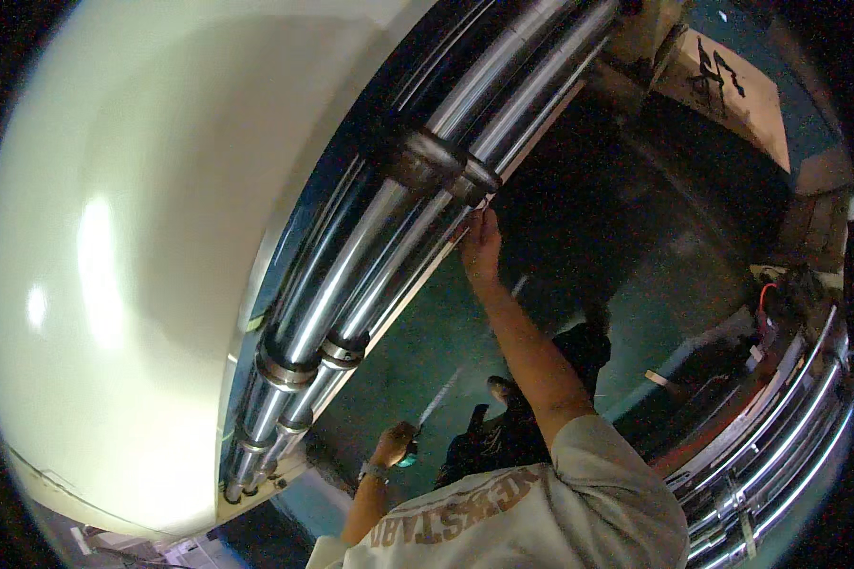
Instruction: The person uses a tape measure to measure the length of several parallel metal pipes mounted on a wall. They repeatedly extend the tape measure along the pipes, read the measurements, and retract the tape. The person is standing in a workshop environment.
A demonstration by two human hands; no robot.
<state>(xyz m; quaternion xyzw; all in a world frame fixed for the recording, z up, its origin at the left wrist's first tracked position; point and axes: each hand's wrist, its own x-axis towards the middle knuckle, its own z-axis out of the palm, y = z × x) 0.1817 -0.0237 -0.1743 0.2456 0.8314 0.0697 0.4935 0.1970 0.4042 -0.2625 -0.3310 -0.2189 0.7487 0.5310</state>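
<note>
My right hand [483, 248] is raised at the lower edge of a long chrome tube [417, 235], just below a dark collar [429, 159]. Its fingers are bent together there, and a small pale glint shows at their tips; what they hold is too small to make out. Lower down and to the left, my left hand [395, 444] is closed round a small tool with a teal end [408, 459]. The tool's kind is unclear. A pale thin strip [438, 398] shows beyond that hand; I cannot tell whether it belongs to the tool or the floor.
A large glossy cream panel [152, 190] fills the left side. Bright metal rings [287, 373] join the tubes lower down. At the far right stand a light board [731, 100] with dark marks and more chrome tubes [778, 484]. Beneath me is a dark green floor [579, 275].
</note>
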